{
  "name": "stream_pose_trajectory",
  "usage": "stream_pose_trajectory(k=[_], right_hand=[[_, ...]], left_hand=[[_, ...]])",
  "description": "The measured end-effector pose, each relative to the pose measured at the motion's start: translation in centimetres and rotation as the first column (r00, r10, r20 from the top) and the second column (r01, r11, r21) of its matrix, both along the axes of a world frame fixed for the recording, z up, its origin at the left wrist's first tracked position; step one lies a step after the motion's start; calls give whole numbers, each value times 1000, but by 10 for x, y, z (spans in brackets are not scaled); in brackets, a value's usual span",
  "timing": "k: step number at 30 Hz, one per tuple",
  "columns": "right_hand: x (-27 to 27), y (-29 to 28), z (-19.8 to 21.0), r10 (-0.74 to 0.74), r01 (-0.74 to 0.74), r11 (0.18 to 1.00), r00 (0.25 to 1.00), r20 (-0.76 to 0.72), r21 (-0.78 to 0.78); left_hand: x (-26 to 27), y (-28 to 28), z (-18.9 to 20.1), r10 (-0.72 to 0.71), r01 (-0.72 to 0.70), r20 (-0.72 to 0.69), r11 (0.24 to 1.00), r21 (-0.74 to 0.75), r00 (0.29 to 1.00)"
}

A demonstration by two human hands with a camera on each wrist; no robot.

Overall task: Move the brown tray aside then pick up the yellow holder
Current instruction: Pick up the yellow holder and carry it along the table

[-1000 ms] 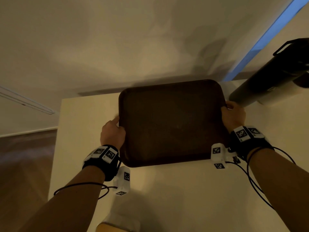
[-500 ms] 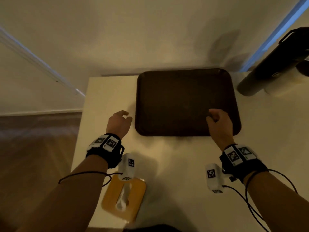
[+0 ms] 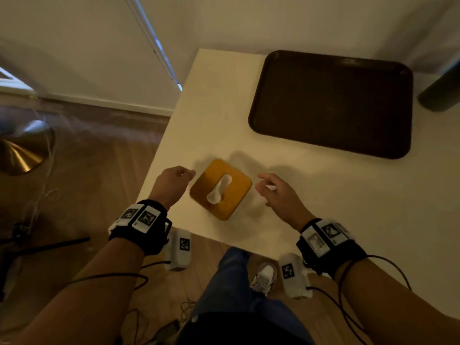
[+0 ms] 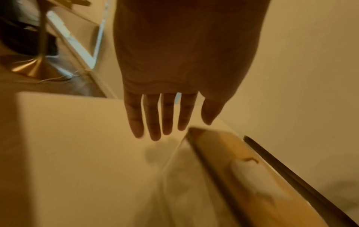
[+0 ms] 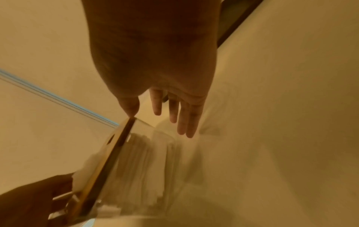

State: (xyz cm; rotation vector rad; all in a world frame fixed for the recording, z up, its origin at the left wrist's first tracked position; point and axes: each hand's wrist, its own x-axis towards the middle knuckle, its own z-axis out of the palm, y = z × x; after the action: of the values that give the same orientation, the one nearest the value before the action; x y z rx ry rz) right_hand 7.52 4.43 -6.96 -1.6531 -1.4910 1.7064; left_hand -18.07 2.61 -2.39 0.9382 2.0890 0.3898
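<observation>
One person, seen in part: two forearms with black wrist bands, a jeans leg and a pale shoe at the near edge, the rest cut off by the frame.

One left hand, fingers straight and slightly apart in the left wrist view, holding nothing; it sits just beside the left corner of the holder, contact not clear.

One right hand, fingers extended and loosely spread, blurred; just beside the holder's right side, and I cannot tell whether the thumb touches its edge.

One yellow holder, standing on the white table near its front left corner, between the two hands. A white tissue pokes through its top slot. Clear walls with a stack of white sheets show in the right wrist view, smeared.

One brown tray, flat on the table's far side, well apart from the holder.

One dark cylinder, cut off at the right edge.

One brass lamp base on the floor, left, partly out of frame.
</observation>
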Motion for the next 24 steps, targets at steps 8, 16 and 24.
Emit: stream_pose_trajectory(k=[8, 16, 24], right_hand=[[-19, -20, 0, -34, 33, 999, 995, -97, -12], [-29, -17, 3, -103, 106, 994, 984, -146, 13], [-59, 59, 24, -187, 184, 982, 960, -206, -33]], left_hand=[[21, -40, -2, 129, -136, 252, 991, 13, 959], [20, -27, 3, 175, -196, 300, 980, 43, 938], [-7, 53, 14, 145, -182, 309, 979, 93, 940]])
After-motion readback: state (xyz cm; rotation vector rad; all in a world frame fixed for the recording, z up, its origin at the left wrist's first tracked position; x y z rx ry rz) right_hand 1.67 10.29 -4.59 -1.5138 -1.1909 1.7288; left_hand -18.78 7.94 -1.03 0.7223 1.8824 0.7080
